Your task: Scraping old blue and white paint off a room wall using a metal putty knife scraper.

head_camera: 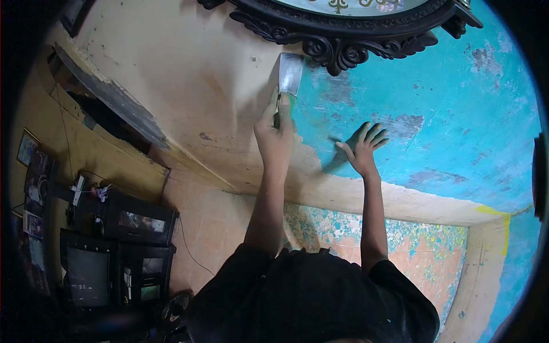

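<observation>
My left hand (276,133) grips the green handle (292,103) of a paint scraper (290,75), with the thumb along the handle. The wide metal blade points up, at the border between bare cream plaster (180,77) and turquoise paint (446,111) on the wall. Just above the blade hangs the carved dark frame (336,55) of a mirror or clock. Lower and to the right, my right hand (363,148) rests against the turquoise wall, fingers spread and holding nothing. Grey patches show through the paint near both hands.
Paint flakes (334,223) litter the tiled floor (193,227) along the wall. At the left stands a dark cabinet (141,223) with a television (88,274), and a fan (178,304) beside it. A cable (188,246) crosses the floor. A broken-edged wall opening (111,115) is upper left.
</observation>
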A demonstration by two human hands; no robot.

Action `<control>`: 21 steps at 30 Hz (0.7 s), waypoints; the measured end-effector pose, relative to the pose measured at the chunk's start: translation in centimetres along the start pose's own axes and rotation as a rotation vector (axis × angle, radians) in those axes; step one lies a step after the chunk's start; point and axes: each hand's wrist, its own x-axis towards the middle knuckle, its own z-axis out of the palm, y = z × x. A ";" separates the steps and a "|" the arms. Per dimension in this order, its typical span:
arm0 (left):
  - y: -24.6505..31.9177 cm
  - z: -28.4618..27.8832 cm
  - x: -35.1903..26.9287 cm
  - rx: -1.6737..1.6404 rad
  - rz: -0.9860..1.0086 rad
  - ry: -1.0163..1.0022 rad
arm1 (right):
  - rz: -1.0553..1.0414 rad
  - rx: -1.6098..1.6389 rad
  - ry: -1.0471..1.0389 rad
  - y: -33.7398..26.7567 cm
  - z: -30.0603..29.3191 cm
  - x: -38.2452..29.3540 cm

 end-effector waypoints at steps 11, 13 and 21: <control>0.8 0.2 0.0 0.002 0.021 0.031 | -0.006 0.041 0.081 0.0 0.2 -0.1; -1.1 0.2 -0.8 0.002 0.020 0.077 | -0.037 -0.019 0.072 -0.3 0.3 -0.1; -1.3 -0.1 -0.6 -0.003 -0.030 0.056 | -0.021 -0.028 0.072 -0.4 0.5 -0.3</control>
